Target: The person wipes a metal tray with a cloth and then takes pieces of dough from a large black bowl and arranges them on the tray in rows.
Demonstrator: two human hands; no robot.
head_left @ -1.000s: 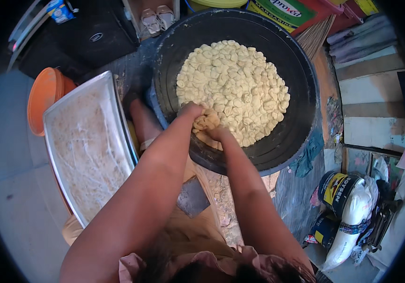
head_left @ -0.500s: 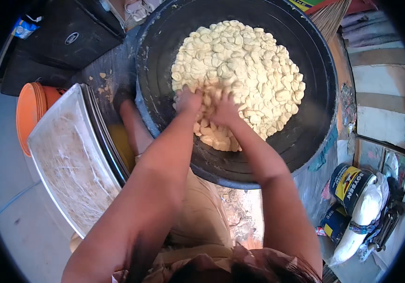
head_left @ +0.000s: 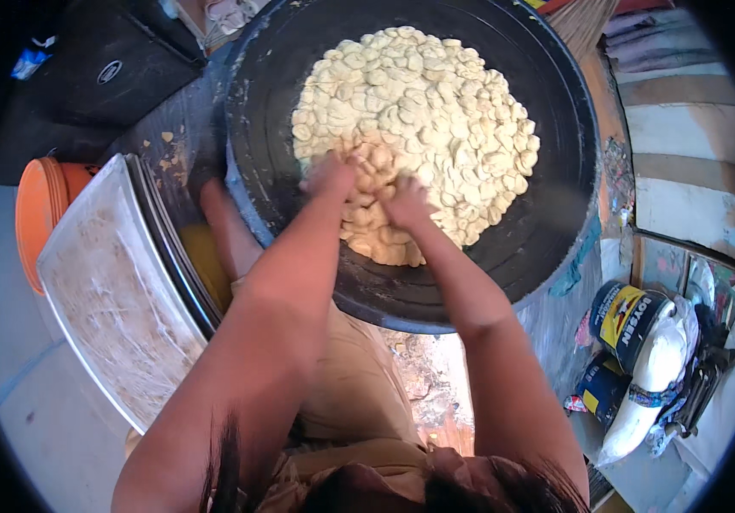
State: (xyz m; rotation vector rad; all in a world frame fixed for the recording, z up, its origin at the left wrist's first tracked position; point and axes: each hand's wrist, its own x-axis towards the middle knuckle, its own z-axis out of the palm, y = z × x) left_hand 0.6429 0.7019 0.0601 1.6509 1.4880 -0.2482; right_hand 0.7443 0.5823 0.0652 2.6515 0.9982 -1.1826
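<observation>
A heap of pale, floury dough-like lumps (head_left: 436,111) lies in a wide black round tub (head_left: 547,222). Both my hands rest in the near left part of the heap, a short way apart. Motion smears my left hand (head_left: 330,177) at the heap's left edge, so its finger shape is unclear. To the right, my right hand (head_left: 408,205) touches the lumps with its fingers somewhat apart, no single piece gripped; its fingertips are partly hidden. Between the hands, the pieces look browner and less floury than those farther back.
Metal trays (head_left: 119,291) lean at my left, beside orange round containers (head_left: 38,222). A black case-like box (head_left: 102,85) stands at the far left. On the right are dark paint buckets (head_left: 628,321) and a white plastic-wrapped bundle (head_left: 658,376). A broom (head_left: 581,26) touches the far right side.
The whole view has shifted slightly, moving the tub up and left in the picture. My hands have moved a little farther apart, and more brownish lumps show between them.
</observation>
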